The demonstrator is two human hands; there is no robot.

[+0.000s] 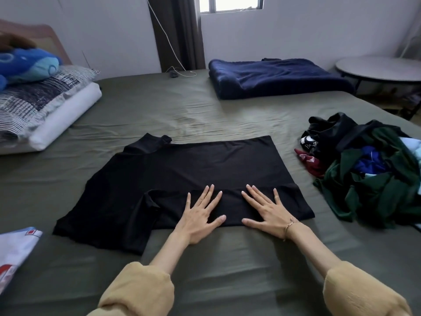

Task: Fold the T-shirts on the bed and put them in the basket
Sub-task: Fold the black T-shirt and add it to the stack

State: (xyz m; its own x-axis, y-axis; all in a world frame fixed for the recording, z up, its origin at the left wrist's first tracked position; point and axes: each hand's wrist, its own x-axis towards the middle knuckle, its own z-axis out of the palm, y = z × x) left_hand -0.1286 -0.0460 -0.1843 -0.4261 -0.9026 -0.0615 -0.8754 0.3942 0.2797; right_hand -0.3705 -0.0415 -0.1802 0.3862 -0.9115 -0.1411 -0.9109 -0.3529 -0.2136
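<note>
Olive bed point(159, 106) carries a black T-shirt point(182, 165); left hand point(200, 215) and right hand point(268, 213), fingers spread flat, press its near fold, seemingly to crease it.

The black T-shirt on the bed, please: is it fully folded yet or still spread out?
Partly folded. The black T-shirt has only its near edge turned over, under the flat left hand and right hand; the rest lies spread.

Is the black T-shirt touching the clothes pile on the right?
Apart. The head view shows a bare strip of sheet between the black T-shirt and the clothes pile.
</note>
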